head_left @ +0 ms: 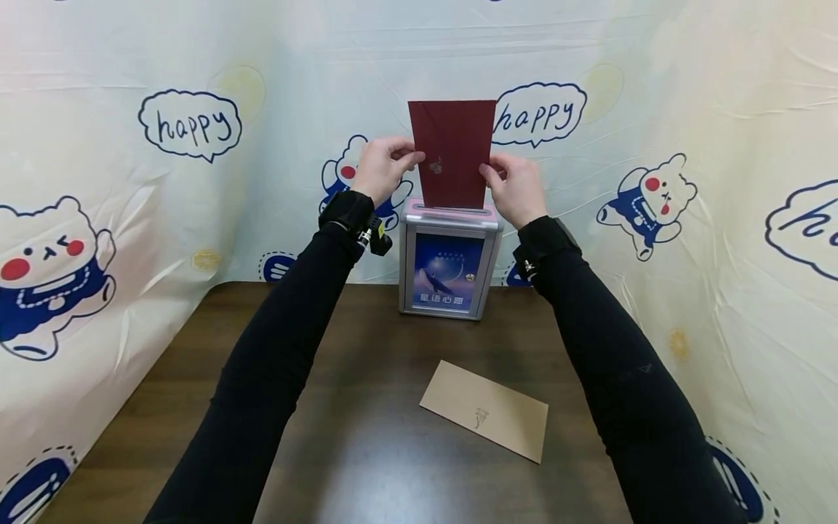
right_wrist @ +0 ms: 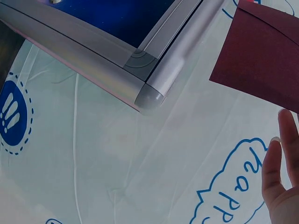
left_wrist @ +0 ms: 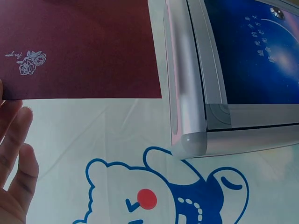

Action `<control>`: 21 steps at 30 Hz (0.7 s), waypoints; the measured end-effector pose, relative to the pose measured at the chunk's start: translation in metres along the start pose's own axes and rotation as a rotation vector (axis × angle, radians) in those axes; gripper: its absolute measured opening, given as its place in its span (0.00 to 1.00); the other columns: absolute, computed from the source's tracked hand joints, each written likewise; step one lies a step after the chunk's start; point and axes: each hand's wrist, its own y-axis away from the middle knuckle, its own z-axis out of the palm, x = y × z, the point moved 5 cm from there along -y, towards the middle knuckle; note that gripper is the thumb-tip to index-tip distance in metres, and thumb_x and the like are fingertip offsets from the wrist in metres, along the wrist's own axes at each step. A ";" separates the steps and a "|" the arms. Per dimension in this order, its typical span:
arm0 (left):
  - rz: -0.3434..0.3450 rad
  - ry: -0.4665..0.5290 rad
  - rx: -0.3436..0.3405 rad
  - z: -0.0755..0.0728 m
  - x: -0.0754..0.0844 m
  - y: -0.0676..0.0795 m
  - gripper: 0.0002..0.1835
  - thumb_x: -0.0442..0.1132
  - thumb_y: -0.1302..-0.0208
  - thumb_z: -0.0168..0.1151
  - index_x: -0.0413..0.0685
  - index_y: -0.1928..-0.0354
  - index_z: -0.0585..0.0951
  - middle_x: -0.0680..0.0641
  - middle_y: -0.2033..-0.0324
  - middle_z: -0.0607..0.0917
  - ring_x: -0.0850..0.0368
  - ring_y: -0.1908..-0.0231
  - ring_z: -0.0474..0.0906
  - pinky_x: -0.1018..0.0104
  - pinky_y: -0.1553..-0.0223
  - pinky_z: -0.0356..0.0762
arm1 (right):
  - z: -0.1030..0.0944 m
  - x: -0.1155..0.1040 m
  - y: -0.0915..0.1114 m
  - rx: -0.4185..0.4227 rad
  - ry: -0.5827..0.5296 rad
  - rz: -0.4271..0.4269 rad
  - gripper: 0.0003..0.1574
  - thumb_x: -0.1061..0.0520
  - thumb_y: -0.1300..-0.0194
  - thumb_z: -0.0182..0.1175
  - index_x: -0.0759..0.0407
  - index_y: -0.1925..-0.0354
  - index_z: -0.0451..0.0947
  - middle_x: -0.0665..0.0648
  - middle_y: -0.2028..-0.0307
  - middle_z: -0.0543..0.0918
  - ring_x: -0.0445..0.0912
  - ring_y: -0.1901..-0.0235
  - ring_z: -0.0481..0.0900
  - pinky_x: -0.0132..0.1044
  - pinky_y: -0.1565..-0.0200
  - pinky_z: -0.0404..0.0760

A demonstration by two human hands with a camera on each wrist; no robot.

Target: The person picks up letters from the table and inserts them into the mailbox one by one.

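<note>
A dark red envelope with a small silver rose print stands upright just above a silver box. My left hand pinches its left edge, and my right hand pinches the right edge. Both wrist views show a narrow gap between the envelope's lower edge and the pinkish box top. A slot runs along that top. On the box front is a blue panel with white characters and a small knob.
A tan envelope with a small dark print lies at an angle on the brown wooden table, in front of the box. Behind the table hangs a pale curtain with cartoon bears and "happy" bubbles.
</note>
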 end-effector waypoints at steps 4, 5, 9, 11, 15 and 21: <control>0.010 -0.035 0.001 0.001 -0.002 -0.002 0.11 0.41 0.32 0.61 0.44 0.54 0.85 0.45 0.62 0.87 0.57 0.64 0.79 0.71 0.64 0.69 | 0.005 0.005 -0.003 0.006 -0.027 0.039 0.18 0.52 0.25 0.52 0.58 0.46 0.81 0.57 0.54 0.85 0.45 0.56 0.79 0.35 0.50 0.77; 0.011 -0.039 0.001 0.001 -0.002 -0.002 0.11 0.42 0.32 0.61 0.45 0.53 0.85 0.45 0.62 0.87 0.57 0.64 0.78 0.71 0.64 0.69 | 0.005 0.006 -0.004 0.009 -0.030 0.046 0.18 0.53 0.25 0.52 0.58 0.46 0.81 0.57 0.54 0.85 0.45 0.56 0.79 0.34 0.50 0.77; 0.006 -0.036 0.001 0.002 -0.001 -0.005 0.11 0.41 0.31 0.60 0.45 0.52 0.85 0.45 0.61 0.86 0.56 0.63 0.79 0.71 0.63 0.69 | 0.005 0.007 -0.007 0.023 -0.030 0.048 0.17 0.53 0.25 0.52 0.57 0.47 0.82 0.56 0.54 0.85 0.45 0.57 0.80 0.35 0.51 0.77; -0.004 -0.031 0.002 0.004 -0.001 -0.006 0.12 0.40 0.31 0.59 0.45 0.51 0.85 0.46 0.60 0.86 0.52 0.61 0.80 0.72 0.63 0.70 | 0.007 0.010 -0.007 0.025 -0.026 0.049 0.16 0.53 0.25 0.53 0.57 0.48 0.82 0.56 0.54 0.86 0.46 0.58 0.80 0.35 0.51 0.76; -0.007 -0.043 0.003 0.009 -0.005 -0.005 0.12 0.40 0.30 0.59 0.45 0.50 0.84 0.46 0.60 0.86 0.51 0.61 0.80 0.71 0.63 0.71 | 0.011 0.015 -0.006 0.031 -0.028 0.050 0.16 0.54 0.26 0.53 0.59 0.49 0.82 0.57 0.54 0.86 0.47 0.57 0.79 0.39 0.50 0.75; 0.012 -0.083 -0.009 0.019 -0.011 -0.004 0.13 0.39 0.29 0.58 0.44 0.48 0.83 0.44 0.60 0.86 0.53 0.62 0.81 0.70 0.60 0.72 | 0.016 0.025 -0.003 0.002 -0.045 0.077 0.17 0.55 0.26 0.53 0.60 0.47 0.81 0.58 0.52 0.85 0.48 0.50 0.78 0.42 0.45 0.72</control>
